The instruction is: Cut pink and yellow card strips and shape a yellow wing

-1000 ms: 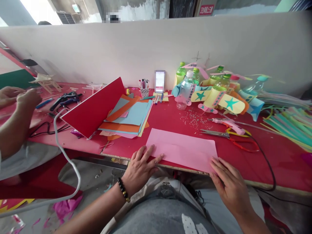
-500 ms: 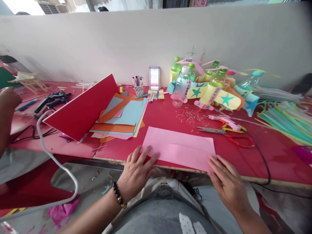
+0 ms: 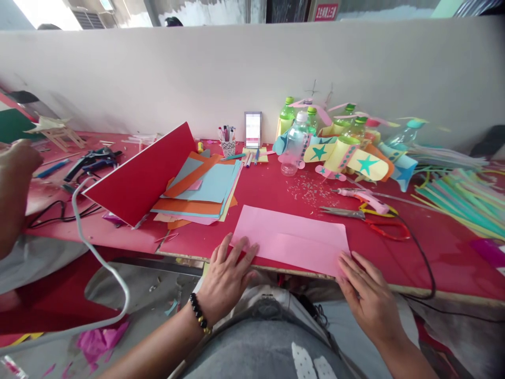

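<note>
A sheet of pink paper [image 3: 292, 231] lies at the table's front edge, with a folded strip along its near side. My left hand [image 3: 229, 279], wearing a beaded bracelet, rests with spread fingers on the sheet's left near corner. On the right near corner, the outstretched fingers of my right hand [image 3: 366, 289] press flat; its thumb is partly hidden. Just behind the sheet are scissors [image 3: 365, 215] with red and yellow handles and a pink glue gun [image 3: 365, 197].
Stacked coloured paper [image 3: 205, 184] lies left, beside a slanting red board [image 3: 145, 173]. Bottle planes [image 3: 343, 150] stand back right, near coloured strips [image 3: 461, 195]. A pen cup [image 3: 228, 147] and phone [image 3: 253, 129] stand against the partition. Another person's hand [image 3: 19, 163] is far left.
The view has tilted up and shifted slightly. Both hands stay on the pink paper, which looks unchanged.
</note>
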A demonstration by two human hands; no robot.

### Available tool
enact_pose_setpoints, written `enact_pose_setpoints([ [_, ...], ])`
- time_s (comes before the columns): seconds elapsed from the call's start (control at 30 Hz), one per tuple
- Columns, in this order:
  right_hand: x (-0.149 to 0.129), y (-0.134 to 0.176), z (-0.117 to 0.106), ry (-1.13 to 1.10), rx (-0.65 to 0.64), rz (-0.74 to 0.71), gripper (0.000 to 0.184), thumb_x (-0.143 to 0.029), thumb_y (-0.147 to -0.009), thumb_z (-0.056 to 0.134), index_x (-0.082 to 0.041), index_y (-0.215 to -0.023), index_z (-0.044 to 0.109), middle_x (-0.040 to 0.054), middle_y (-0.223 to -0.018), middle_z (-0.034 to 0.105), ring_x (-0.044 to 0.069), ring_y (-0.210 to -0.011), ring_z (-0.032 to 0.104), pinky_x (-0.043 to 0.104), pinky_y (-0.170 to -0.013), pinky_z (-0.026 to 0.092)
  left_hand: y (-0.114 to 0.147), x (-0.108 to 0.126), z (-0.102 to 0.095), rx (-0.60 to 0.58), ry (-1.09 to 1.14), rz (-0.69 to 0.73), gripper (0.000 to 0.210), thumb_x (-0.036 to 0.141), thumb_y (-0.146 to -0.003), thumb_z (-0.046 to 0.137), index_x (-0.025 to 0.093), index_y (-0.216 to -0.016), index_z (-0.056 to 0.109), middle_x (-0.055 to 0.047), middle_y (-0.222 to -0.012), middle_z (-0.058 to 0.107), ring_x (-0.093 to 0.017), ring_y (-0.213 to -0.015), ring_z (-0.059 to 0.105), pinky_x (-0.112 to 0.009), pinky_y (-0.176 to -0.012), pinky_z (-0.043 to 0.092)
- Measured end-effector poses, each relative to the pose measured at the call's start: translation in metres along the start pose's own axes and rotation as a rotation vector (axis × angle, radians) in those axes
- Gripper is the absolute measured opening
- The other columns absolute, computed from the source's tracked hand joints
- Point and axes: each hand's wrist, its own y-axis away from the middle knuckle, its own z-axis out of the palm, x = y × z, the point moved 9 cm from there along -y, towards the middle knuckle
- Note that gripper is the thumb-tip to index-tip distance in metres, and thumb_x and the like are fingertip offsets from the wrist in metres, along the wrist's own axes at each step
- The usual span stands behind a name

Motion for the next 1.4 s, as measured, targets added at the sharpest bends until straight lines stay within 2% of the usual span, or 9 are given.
enact_pose_setpoints([
  [0.17,0.0,0.003,0.003,0.078,-0.021,0.009,0.047,-0.027,-0.087,0.056,-0.018,-0.132,0.049,0.0078,-0.127,0.061,0.029,-0.124,0.046,0.048,-0.102,0.039,0.003,0.006,-0.004,0.017,-0.02,0.049,0.056,0.046,-0.09,0.046,0.034,-0.143,0.033,-0.006,-0.146,0.036,-0.035,-0.137,0.022,-0.051,-0.102,0.037],
  [0.27,-0.001,0.006,0.005,0.118,-0.046,0.01,0.046,-0.027,-0.088,0.054,-0.017,-0.132,0.049,0.0084,-0.13,0.058,0.029,-0.127,0.044,0.048,-0.103,0.037,0.005,0.012,-0.007,0.042,-0.04,0.08,0.06,0.048,-0.087,0.051,0.038,-0.143,0.03,-0.007,-0.149,0.032,-0.035,-0.138,0.021,-0.053,-0.106,0.031],
  [0.53,-0.001,0.009,0.007,0.17,-0.074,0.0,0.045,-0.029,-0.089,0.052,-0.017,-0.132,0.049,0.008,-0.132,0.057,0.028,-0.128,0.042,0.046,-0.104,0.035,0.004,0.017,-0.007,0.05,-0.065,0.09,0.062,0.051,-0.084,0.054,0.04,-0.141,0.032,-0.01,-0.147,0.032,-0.033,-0.138,0.025,-0.053,-0.108,0.027],
  [0.73,0.001,0.009,0.009,0.188,-0.094,-0.01,0.041,-0.028,-0.09,0.05,-0.017,-0.129,0.052,0.0066,-0.132,0.057,0.028,-0.129,0.042,0.047,-0.103,0.035,0.005,0.018,-0.006,0.063,-0.098,0.115,0.064,0.049,-0.083,0.057,0.035,-0.141,0.034,-0.014,-0.146,0.034,-0.033,-0.138,0.025,-0.053,-0.108,0.027],
  [0.87,0.002,0.003,0.007,0.202,-0.101,-0.013,0.038,-0.028,-0.09,0.049,-0.018,-0.127,0.055,0.0062,-0.13,0.059,0.028,-0.128,0.043,0.047,-0.101,0.036,0.006,0.019,-0.008,0.081,-0.08,0.108,0.059,0.048,-0.085,0.053,0.032,-0.14,0.037,-0.012,-0.147,0.034,-0.032,-0.138,0.024,-0.053,-0.109,0.027],
  [0.97,0.002,-0.005,0.006,0.211,-0.119,-0.008,0.036,-0.029,-0.091,0.048,-0.019,-0.123,0.058,0.0061,-0.127,0.061,0.028,-0.126,0.045,0.048,-0.1,0.037,0.006,0.028,-0.005,0.082,-0.063,0.167,0.057,0.044,-0.089,0.049,0.024,-0.141,0.037,-0.01,-0.147,0.035,-0.028,-0.139,0.025,-0.049,-0.112,0.024],
  [1.07,0.005,-0.013,0.005,0.202,-0.136,0.0,0.035,-0.029,-0.091,0.047,-0.019,-0.122,0.06,0.0064,-0.125,0.062,0.027,-0.126,0.045,0.048,-0.099,0.038,0.004,0.036,0.002,0.075,-0.037,0.22,0.064,0.044,-0.088,0.051,0.013,-0.141,0.035,-0.013,-0.146,0.036,-0.026,-0.137,0.029,-0.043,-0.112,0.028],
  [1.27,0.004,-0.022,0.005,0.219,-0.163,0.017,0.036,-0.03,-0.092,0.044,-0.018,-0.121,0.06,0.0087,-0.125,0.062,0.029,-0.125,0.046,0.051,-0.097,0.039,-0.002,0.04,0.003,0.05,0.013,0.191,0.063,0.046,-0.085,0.055,0.025,-0.142,0.034,-0.011,-0.148,0.033,-0.029,-0.136,0.029,-0.046,-0.109,0.031],
  [1.4,-0.023,-0.034,0.003,0.242,-0.171,0.014,0.041,-0.035,-0.093,0.043,-0.014,-0.126,0.055,0.0123,-0.131,0.057,0.03,-0.128,0.043,0.054,-0.102,0.032,-0.004,0.041,-0.001,0.039,0.032,0.185,0.058,0.047,-0.087,0.051,0.027,-0.14,0.038,-0.01,-0.145,0.037,-0.029,-0.134,0.033,-0.046,-0.108,0.033],
])
